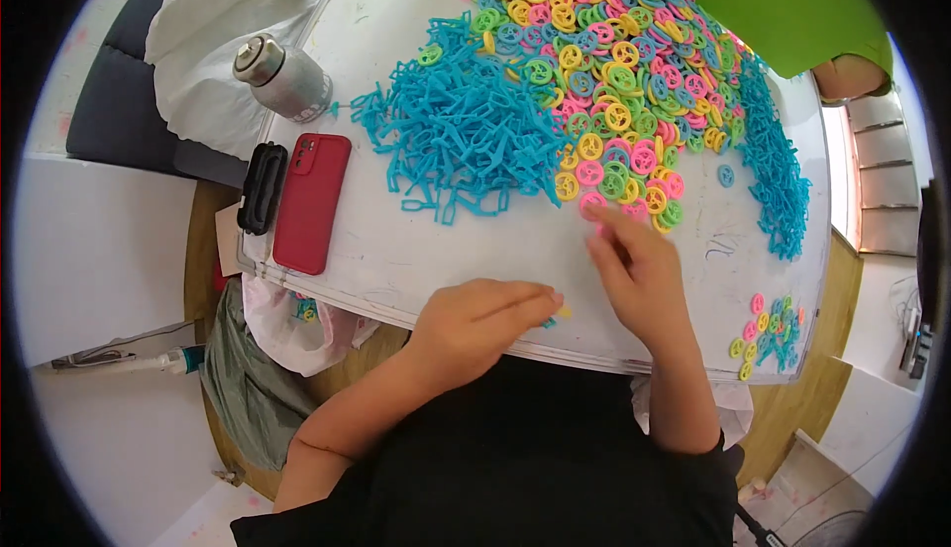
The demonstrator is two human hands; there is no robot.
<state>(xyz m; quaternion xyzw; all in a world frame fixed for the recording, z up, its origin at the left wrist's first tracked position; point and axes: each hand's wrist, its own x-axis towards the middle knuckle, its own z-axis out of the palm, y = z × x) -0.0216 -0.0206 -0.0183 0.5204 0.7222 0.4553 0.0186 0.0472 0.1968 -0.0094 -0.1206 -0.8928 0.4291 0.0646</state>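
Observation:
My left hand (487,325) is closed over the near edge of the table, fingers pressed together. A small yellow piece (565,311) and a bit of a blue plastic piece (549,323) show at its fingertips; the rest is hidden. My right hand (642,272) reaches to the near edge of a heap of small spoked plastic wheels (617,116) in pink, yellow, green and blue. Its index finger is at a pink wheel (591,204), with the thumb apart from it. Left of the wheels lies a pile of blue plastic frame-shaped pieces (466,121).
On the white table (396,260) are a red phone (309,205), a black case (263,188) and a metal bottle (282,76). More blue pieces (775,165) line the right side, above a small mixed group (778,334). A person in green (783,2) stands at the far right.

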